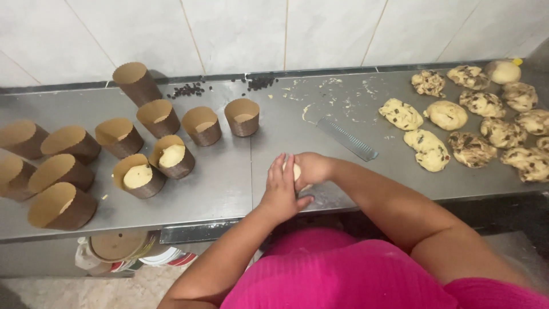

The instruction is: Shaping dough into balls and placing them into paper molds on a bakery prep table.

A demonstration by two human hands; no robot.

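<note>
A grey stainless-steel tabletop (pixel 229 183) runs along the tiled wall. Brown paper baking cups (pixel 143 129) stand on its left half, two of them holding pale dough. A serrated metal scraper (pixel 347 139) lies near the middle, lumps of chocolate-chip dough (pixel 474 123) crowd the right end, and loose dark chocolate chips (pixel 189 90) sit by the back edge.
</note>
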